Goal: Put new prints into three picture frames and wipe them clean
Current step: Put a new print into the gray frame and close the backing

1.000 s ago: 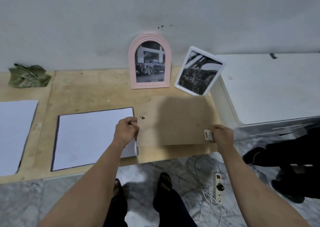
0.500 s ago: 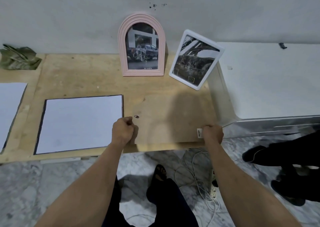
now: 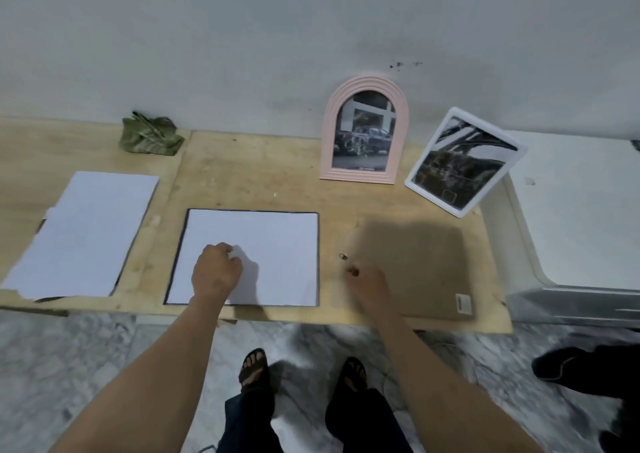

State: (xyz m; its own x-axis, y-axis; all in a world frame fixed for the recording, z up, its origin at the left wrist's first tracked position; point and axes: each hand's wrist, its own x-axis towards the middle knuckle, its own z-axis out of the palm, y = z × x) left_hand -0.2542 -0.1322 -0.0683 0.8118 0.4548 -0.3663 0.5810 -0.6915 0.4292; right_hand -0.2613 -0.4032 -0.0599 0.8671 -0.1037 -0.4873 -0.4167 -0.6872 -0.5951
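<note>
Head view, pink arched frame (image 3: 364, 134) and white frame (image 3: 464, 162) holding prints, left hand (image 3: 216, 272) grip curled on paper (image 3: 263, 255), right hand (image 3: 369, 284) loose.

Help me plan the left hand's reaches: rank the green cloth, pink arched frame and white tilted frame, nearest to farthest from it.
From the left hand:
1. Green cloth, back left by the wall.
2. Pink arched frame, right, leaning on the wall.
3. White tilted frame, far right.

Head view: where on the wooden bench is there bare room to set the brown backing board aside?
Bare wood lies between the green cloth and the pink arched frame, behind the black-edged white sheet. A narrower strip runs between that sheet and the left paper stack. The right end is crowded: backing board, white tilted frame, right hand.
</note>
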